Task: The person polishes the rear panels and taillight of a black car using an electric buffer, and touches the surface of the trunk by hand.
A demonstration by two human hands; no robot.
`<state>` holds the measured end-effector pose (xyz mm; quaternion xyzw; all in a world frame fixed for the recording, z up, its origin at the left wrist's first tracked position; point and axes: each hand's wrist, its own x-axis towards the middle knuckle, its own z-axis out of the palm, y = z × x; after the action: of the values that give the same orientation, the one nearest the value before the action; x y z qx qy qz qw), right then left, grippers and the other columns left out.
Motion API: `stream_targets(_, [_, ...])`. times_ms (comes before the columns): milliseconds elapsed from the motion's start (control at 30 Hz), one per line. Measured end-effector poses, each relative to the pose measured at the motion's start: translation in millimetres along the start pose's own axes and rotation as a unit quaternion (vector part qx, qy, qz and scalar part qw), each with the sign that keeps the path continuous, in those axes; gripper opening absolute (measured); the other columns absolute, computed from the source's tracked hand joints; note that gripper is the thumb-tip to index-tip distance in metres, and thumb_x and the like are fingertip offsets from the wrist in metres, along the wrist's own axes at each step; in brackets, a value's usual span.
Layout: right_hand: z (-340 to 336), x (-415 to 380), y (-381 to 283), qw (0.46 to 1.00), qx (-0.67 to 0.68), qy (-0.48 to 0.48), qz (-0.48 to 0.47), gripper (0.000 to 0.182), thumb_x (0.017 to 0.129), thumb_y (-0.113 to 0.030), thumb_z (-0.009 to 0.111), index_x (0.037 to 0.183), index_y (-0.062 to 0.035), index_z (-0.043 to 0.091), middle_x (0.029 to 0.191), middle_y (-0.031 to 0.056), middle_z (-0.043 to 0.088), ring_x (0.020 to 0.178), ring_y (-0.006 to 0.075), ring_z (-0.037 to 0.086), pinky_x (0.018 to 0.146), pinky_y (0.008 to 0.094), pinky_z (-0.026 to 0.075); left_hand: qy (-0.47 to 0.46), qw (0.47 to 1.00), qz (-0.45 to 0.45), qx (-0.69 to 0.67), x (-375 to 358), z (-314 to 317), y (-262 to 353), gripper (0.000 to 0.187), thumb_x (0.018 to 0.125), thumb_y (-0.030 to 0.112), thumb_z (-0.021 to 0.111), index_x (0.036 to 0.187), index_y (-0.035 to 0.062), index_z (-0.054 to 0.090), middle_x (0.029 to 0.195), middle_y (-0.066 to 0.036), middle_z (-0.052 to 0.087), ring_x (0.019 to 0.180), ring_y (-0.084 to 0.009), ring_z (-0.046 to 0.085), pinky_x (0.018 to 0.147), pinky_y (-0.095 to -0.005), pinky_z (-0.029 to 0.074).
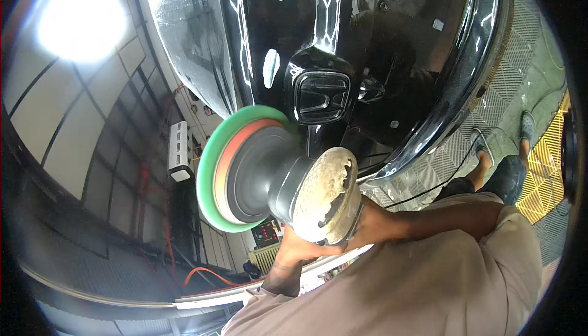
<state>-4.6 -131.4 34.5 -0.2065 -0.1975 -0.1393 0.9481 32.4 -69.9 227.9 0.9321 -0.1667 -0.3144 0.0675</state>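
Observation:
A polisher with a round, worn, pale end fills the middle of the view. Its green foam pad, with an orange layer behind, overlaps the edge of a glossy black car panel. My left hand grips the tool from below, closed, fingers partly hidden behind it. Around the other side of its body my right hand is closed too, its fingers mostly hidden. Just beyond the pad sits the car's square emblem. Whitish compound smears mark the paint above the pad.
A black cable runs near my right forearm toward the floor. My feet stand on gridded grey tiles, with yellow tiles beside them. An orange hose curves at lower left. A bright light glares at upper left.

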Motion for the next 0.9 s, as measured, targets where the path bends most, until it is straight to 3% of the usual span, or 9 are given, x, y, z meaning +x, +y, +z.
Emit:
stream_targets(233, [0,12,0,0.997,-0.04,-0.004,-0.061,0.069,0.06,-0.024,0.088,0.116,0.0034,0.059,0.11,0.0195,0.068,0.104,0.0253,0.065,0.094,0.0391,0.051,0.046,0.997,0.052,-0.032,15,2,54,0.076,0.055,0.012,0.088,0.124,-0.0003,0.057,0.117,-0.01,0.065,0.106,-0.0182,0.062,0.092,-0.0337,0.05])
stream_targets(333, [-2,13,-2,0.997,-0.039,-0.003,-0.062,0.07,0.06,-0.025,0.089,0.116,0.0033,0.059,0.111,0.0196,0.067,0.106,0.0256,0.065,0.094,0.0392,0.051,0.037,0.992,0.111,0.054,19,-2,62,0.074,0.055,0.012,0.086,0.122,-0.0009,0.058,0.115,-0.01,0.065,0.105,-0.0179,0.062,0.091,-0.0337,0.05])
stream_targets(467, [-4,17,-2,0.996,-0.064,-0.018,-0.067,0.072,0.059,-0.025,0.09,0.118,0.0029,0.058,0.112,0.0192,0.067,0.107,0.0261,0.065,0.094,0.0395,0.051,0.004,1.0,-0.016,-0.001,22,-5,66,0.075,0.055,0.015,0.086,0.122,-0.0014,0.058,0.114,-0.012,0.066,0.104,-0.0197,0.063,0.091,-0.034,0.051])
stream_targets(633, [-11,21,-25,0.985,-0.108,-0.005,-0.131,0.076,0.059,-0.026,0.091,0.121,0.0012,0.057,0.116,0.0185,0.065,0.11,0.0275,0.064,0.095,0.0401,0.051,-0.001,0.992,-0.096,-0.083,32,-6,82,0.076,0.053,0.015,0.086,0.122,-0.0012,0.058,0.113,-0.012,0.066,0.103,-0.0195,0.063,0.089,-0.0335,0.051])
stream_targets(700, [-13,23,-30,0.983,-0.115,0.009,-0.143,0.077,0.059,-0.027,0.092,0.122,0.0006,0.057,0.117,0.0183,0.065,0.11,0.028,0.064,0.095,0.0403,0.051,0.036,0.992,0.098,0.075,35,-3,106,0.076,0.052,0.014,0.085,0.122,-0.0013,0.058,0.111,-0.012,0.067,0.102,-0.0189,0.064,0.088,-0.0334,0.051])
stream_targets(900, [-10,18,-3,0.972,-0.181,-0.025,-0.146,0.081,0.058,-0.027,0.093,0.124,-0.0001,0.055,0.119,0.0183,0.064,0.112,0.0278,0.063,0.097,0.0403,0.05,0.053,0.995,0.078,0.015,32,-2,103,0.072,0.052,0.013,0.085,0.119,-0.0016,0.059,0.108,-0.013,0.067,0.1,-0.0191,0.065,0.087,-0.0336,0.051])
